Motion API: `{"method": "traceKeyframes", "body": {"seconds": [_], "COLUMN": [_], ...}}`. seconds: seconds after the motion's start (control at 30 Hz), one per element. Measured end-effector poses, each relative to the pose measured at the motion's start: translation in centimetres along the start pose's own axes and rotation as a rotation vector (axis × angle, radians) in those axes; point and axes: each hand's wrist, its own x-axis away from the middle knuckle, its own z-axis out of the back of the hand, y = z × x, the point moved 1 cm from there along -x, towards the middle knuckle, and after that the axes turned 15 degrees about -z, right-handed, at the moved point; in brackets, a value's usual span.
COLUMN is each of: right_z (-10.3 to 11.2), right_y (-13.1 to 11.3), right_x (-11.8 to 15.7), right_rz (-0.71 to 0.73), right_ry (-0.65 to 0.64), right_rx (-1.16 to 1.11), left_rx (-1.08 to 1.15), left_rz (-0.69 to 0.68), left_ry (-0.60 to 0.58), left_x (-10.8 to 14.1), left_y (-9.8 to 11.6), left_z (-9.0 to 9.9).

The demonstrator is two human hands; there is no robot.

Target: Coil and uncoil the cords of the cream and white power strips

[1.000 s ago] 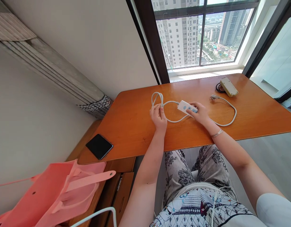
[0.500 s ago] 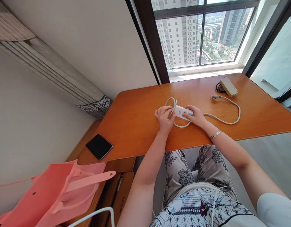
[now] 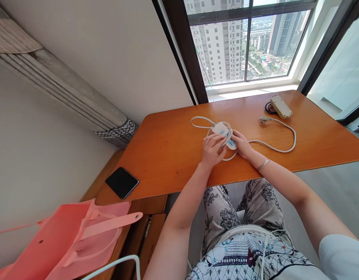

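A white power strip (image 3: 219, 128) with blue-marked sockets is held over the table, tilted, with its far end pointing up and left. My right hand (image 3: 241, 143) grips its near end from the right. Across the strip's middle, my left hand (image 3: 213, 150) pinches loops of the white cord (image 3: 229, 132), which lie around the strip. One more loop of cord sticks out to the left from the strip's far end. On the right, the rest of the cord curves over the table to a plug (image 3: 264, 119) with a clear-looking body.
A beige box-shaped device (image 3: 281, 107) with a coiled black cable (image 3: 270, 108) lies at the table's back right. A black tablet or phone (image 3: 122, 182) rests on the wooden table (image 3: 168, 155) near its left corner. A pink bag (image 3: 80, 237) stands at lower left, below a window's left wall.
My left hand has moved right, carrying cord loops across the strip. The strip has turned to a steeper angle, and a cord loop now extends left of its far end.
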Motion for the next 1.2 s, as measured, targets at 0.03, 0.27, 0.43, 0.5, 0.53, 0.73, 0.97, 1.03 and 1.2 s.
{"method": "traceKeyframes", "body": {"seconds": [0.03, 0.27, 0.43, 0.5, 0.53, 0.73, 0.97, 1.03, 1.2], "right_z": [-0.1, -0.5, -0.3, -0.2, -0.1, -0.3, -0.6, -0.6, -0.3], "right_y": [0.0, -0.7, -0.6, -0.4, -0.2, 0.2, -0.5, -0.8, -0.9], "right_x": [-0.1, -0.1, 0.2, 0.1, 0.0, -0.3, 0.5, 0.7, 0.7], "right_rz": [-0.028, -0.1, -0.107, -0.1, -0.098, -0.051, -0.033, -0.018, -0.093], "right_ry": [-0.003, -0.095, -0.019, 0.026, 0.044, 0.048, 0.037, 0.052, 0.083], "right_rx": [-0.069, -0.33, -0.285, -0.271, -0.258, -0.194, -0.112, -0.091, 0.001], "left_rx": [-0.031, -0.133, 0.04, 0.134, 0.179, 0.459, 0.706, 0.738, 0.787], "left_rz": [-0.008, -0.133, -0.042, 0.092, 0.183, 0.564, 0.686, 0.741, 0.884], "left_ry": [-0.011, -0.123, -0.086, 0.003, 0.069, 0.096, -0.008, 0.058, 0.371], "left_x": [0.1, 0.9, 1.1, 1.3, 1.4, 1.9, 2.2, 2.3, 1.4], "left_y": [0.0, -0.6, -0.6, -0.8, -1.0, -2.9, -2.7, -2.6, -2.9], "left_z": [-0.1, -0.6, -0.9, -1.2, -1.4, -2.3, -3.0, -3.1, -2.2]}}
